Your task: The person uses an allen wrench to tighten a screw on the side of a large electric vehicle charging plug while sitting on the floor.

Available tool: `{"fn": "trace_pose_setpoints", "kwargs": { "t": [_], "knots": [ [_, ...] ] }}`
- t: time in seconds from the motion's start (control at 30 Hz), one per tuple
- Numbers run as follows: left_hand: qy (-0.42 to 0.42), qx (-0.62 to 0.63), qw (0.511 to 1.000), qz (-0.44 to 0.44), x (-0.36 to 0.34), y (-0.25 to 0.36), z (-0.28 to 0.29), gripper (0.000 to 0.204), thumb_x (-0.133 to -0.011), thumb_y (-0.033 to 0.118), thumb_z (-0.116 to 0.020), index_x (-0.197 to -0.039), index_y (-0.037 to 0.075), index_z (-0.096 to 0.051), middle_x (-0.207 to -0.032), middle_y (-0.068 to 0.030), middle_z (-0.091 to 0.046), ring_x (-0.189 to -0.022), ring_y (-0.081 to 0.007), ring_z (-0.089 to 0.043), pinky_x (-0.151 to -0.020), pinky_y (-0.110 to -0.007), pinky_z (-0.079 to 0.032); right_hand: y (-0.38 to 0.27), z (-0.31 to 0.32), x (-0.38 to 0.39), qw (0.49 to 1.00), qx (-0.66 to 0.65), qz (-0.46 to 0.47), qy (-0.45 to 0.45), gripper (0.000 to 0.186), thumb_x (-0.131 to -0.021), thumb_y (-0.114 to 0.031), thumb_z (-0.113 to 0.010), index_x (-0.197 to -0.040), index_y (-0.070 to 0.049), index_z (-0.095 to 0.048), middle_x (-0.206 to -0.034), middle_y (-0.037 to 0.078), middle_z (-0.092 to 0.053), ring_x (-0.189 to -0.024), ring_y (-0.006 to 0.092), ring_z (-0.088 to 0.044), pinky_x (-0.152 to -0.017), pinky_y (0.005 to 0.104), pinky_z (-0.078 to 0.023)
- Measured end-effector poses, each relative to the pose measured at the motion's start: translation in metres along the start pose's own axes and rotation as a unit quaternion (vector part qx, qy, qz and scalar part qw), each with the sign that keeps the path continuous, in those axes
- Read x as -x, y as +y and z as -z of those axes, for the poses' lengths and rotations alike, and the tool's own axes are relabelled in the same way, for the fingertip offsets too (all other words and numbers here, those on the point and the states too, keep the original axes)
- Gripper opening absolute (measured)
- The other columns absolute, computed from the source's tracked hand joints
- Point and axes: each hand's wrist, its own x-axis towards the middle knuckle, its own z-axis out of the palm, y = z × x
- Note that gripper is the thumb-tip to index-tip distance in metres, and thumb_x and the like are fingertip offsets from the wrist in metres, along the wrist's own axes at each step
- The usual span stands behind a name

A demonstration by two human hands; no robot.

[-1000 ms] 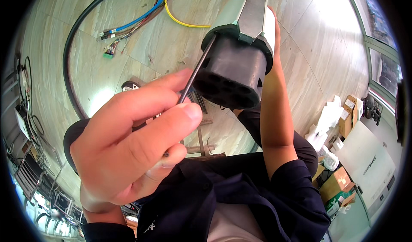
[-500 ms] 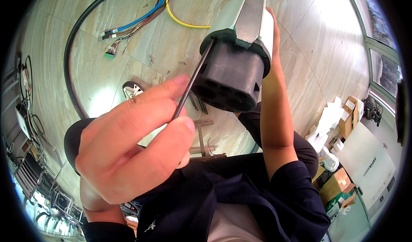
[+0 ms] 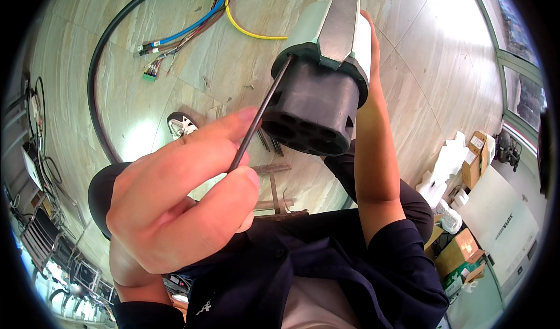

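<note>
My left hand (image 3: 186,195) pinches a thin dark hex key (image 3: 259,116) between thumb and fingers. Its far tip meets the dark flange at the left side of an electric-car charging connector (image 3: 321,101). That connector has a black, round nose with several deep holes, facing down toward me, and a white body with a grey metal-like strip on top. My right hand (image 3: 373,43) grips the body from its right side; most of its fingers are hidden behind the connector. Whether the key's tip sits inside a screw head is too small to tell.
A thick black cable (image 3: 93,78) curves over the tiled floor at left, with blue, yellow and thin wires ending in a green plug (image 3: 149,77). Several thin dark rods (image 3: 271,144) show below the connector. Cardboard boxes (image 3: 461,253) and a white panel (image 3: 496,218) stand at right.
My left thumb and fingers have shifted slightly down and left along the hex key. Its tip remains at the flange. The connector has hardly moved.
</note>
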Motion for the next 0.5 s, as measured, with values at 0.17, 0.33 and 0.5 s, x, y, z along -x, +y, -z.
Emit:
{"fn": "trace_pose_setpoints", "kwargs": {
  "t": [0.17,0.33,0.5],
  "knots": [
    [-0.004,-0.003,1.0,-0.004,-0.0013,0.0002,0.0022,0.013,-0.077,-0.007,-0.062,-0.09,-0.005,-0.063,-0.093,-0.0194,-0.064,-0.078,-0.0292,-0.067,-0.076,-0.04,-0.058,0.0004,0.0027,-0.0005,0.997,-0.064,-0.034,-0.004,0.061,-0.066,-0.016,-0.088,-0.112,-0.001,-0.051,-0.095,0.007,-0.068,-0.088,0.0125,-0.066,-0.08,0.0286,-0.053],
    [-0.01,-0.012,1.0,-0.005,-0.0008,0.0004,0.0039,0.015,-0.074,-0.01,-0.062,-0.088,-0.005,-0.062,-0.092,-0.018,-0.064,-0.076,-0.0279,-0.067,-0.077,-0.041,-0.058,-0.0009,0.0008,0.0001,1.0,-0.018,0.0,-0.016,0.06,-0.067,-0.014,-0.088,-0.112,-0.001,-0.051,-0.095,0.007,-0.068,-0.088,0.0126,-0.066,-0.08,0.0284,-0.053],
    [-0.027,-0.021,0.999,0.004,0.0001,0.0022,0.0058,0.018,-0.071,-0.013,-0.061,-0.086,-0.005,-0.062,-0.09,-0.0166,-0.063,-0.074,-0.0265,-0.066,-0.078,-0.042,-0.058,-0.0026,-0.0017,0.0,0.998,0.045,0.035,-0.013,0.062,-0.066,-0.016,-0.089,-0.112,0.0,-0.051,-0.095,0.008,-0.068,-0.088,0.0133,-0.066,-0.081,0.0287,-0.053]
  ]
}}
